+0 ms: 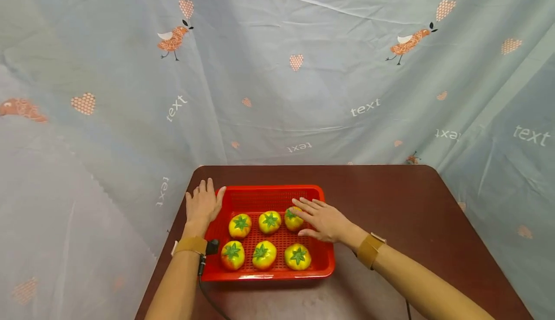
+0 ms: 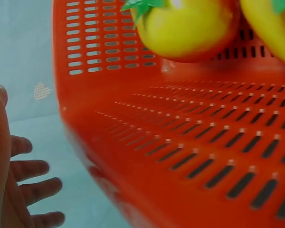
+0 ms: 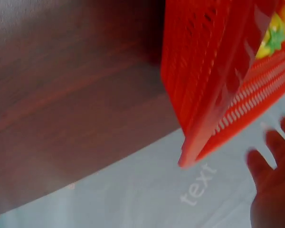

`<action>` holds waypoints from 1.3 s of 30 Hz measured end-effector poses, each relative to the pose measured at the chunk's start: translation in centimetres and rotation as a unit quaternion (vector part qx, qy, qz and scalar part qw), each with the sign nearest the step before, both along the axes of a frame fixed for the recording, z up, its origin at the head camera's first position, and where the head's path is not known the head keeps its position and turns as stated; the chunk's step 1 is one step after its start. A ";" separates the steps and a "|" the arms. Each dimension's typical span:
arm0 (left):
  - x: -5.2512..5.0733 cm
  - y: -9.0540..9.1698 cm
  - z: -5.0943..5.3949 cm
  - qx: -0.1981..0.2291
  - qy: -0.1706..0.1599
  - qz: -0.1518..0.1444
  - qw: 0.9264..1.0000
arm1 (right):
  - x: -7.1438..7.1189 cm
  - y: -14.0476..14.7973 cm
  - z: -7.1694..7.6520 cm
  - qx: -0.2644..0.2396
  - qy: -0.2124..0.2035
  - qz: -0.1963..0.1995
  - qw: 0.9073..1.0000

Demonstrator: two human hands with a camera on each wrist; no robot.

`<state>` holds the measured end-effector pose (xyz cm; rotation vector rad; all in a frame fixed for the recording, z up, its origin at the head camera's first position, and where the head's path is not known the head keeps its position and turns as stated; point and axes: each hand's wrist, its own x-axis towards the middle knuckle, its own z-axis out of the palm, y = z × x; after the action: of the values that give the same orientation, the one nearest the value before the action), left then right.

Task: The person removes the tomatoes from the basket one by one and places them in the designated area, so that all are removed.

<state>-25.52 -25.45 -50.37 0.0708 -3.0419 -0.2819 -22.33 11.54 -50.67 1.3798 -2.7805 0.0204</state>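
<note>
A red plastic basket with slotted walls holds several yellow-red fruits with green leafy tops, like tomatoes or persimmons; one fruit sits front middle. At the basket's left rim is my left hand, its fingers spread and nothing in its grasp. In the left wrist view that hand appears apart from the basket wall. My right hand reaches over the right side, fingers extended, partly covering the back right fruit. Whether it touches that fruit cannot be told. The right wrist view shows its fingers loosely spread.
The basket stands on a dark reddish-brown table with rounded far corners. A grey-blue curtain with birds, hearts and text hangs behind and at both sides. Each wrist wears a tan strap; a black cable trails from the left one.
</note>
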 end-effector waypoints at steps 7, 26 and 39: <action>0.4 -0.4 -0.8 0.007 -0.051 -0.011 0.999 | 1.1 -0.7 -1.3 0.033 -0.033 0.020 0.999; 0.5 0.5 -1.9 0.008 -0.078 -0.020 0.997 | 2.9 -2.2 -3.3 0.087 -0.074 0.030 0.993; 0.6 0.3 -1.5 -0.002 -0.075 -0.017 0.997 | 3.3 -3.2 -3.8 0.114 -0.098 -0.005 0.989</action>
<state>-24.95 -25.14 -51.91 0.0413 -3.1961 -0.2861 -19.02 8.37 -54.43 1.4867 -3.0324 -0.1794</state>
